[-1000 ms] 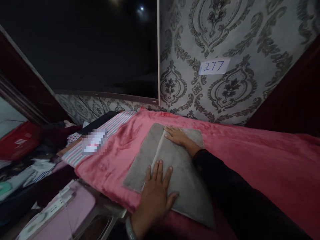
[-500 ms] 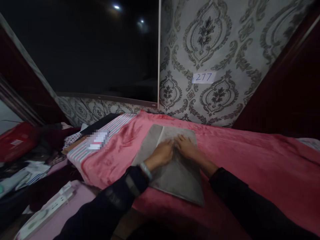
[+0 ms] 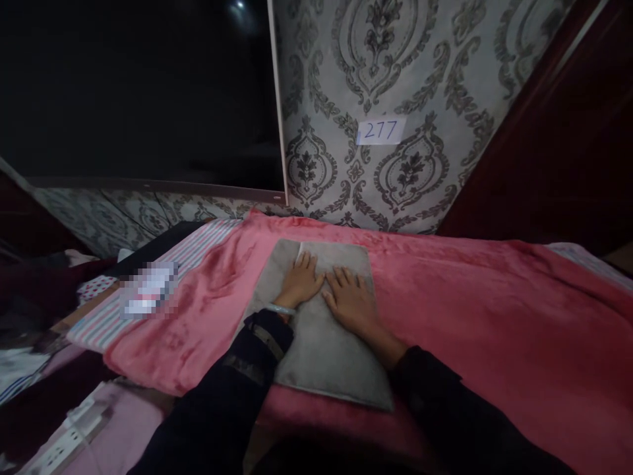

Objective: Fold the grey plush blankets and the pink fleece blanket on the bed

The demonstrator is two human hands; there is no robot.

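Observation:
A grey, soft-looking folded cloth piece [image 3: 331, 369] lies flat on a pink plush blanket [image 3: 469, 316]. Its exact kind I cannot make out. My left hand [image 3: 301, 280] rests palm down on its upper left part, fingers spread, by a crease near the far edge. Beside it my right hand [image 3: 351, 300] presses flat on the upper right part, fingers apart. The two thumbs come close together near the middle. Neither hand grips anything.
A large dark television screen [image 3: 148, 99] hangs at the back left. A paper labelled 277 [image 3: 380, 131] is on the patterned wall. Striped cloth [image 3: 198, 241] shows at the left, with a blurred item on it. A white power strip [image 3: 74, 435] lies lower left.
My left hand has opened from a bent, closed shape and now lies flat with spread fingers, farther left. My right hand stays flat. The view has shifted slightly right.

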